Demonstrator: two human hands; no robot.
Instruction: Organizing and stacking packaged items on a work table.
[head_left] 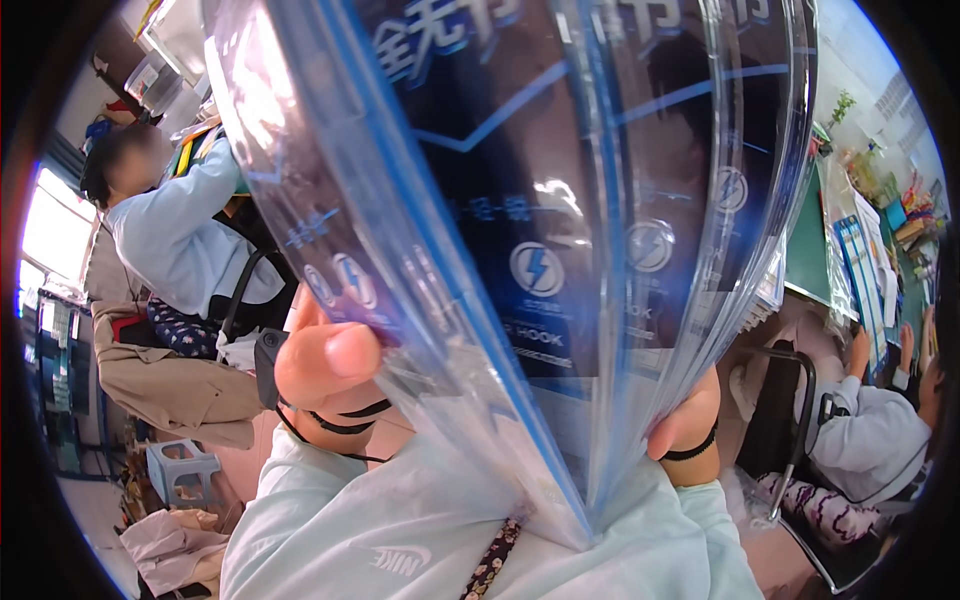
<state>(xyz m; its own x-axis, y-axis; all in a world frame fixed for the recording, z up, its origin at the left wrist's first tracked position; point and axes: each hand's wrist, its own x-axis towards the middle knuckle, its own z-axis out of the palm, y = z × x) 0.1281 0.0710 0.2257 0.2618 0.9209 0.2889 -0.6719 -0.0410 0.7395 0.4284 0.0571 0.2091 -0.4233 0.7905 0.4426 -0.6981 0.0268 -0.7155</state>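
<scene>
A fan of several clear plastic packages (530,250) with dark printed faces and blue edges fills the middle of the view, very close up. Their lower ends come together in a point in front of my shirt, while their tops spread and run out of view. My left hand (335,365) grips the left side of the fan, its thumb on the outer face. On the right edge, my right hand (690,415) holds the packages too, mostly hidden behind them. Each wrist wears a dark band.
At the left a person in a light blue top (190,220) sits on a chair, a tan garment (170,385) beside them. A blue-grey plastic stool (182,470) stands below. To the right, another person (875,440) sits at a green table (808,245) bearing papers and packages.
</scene>
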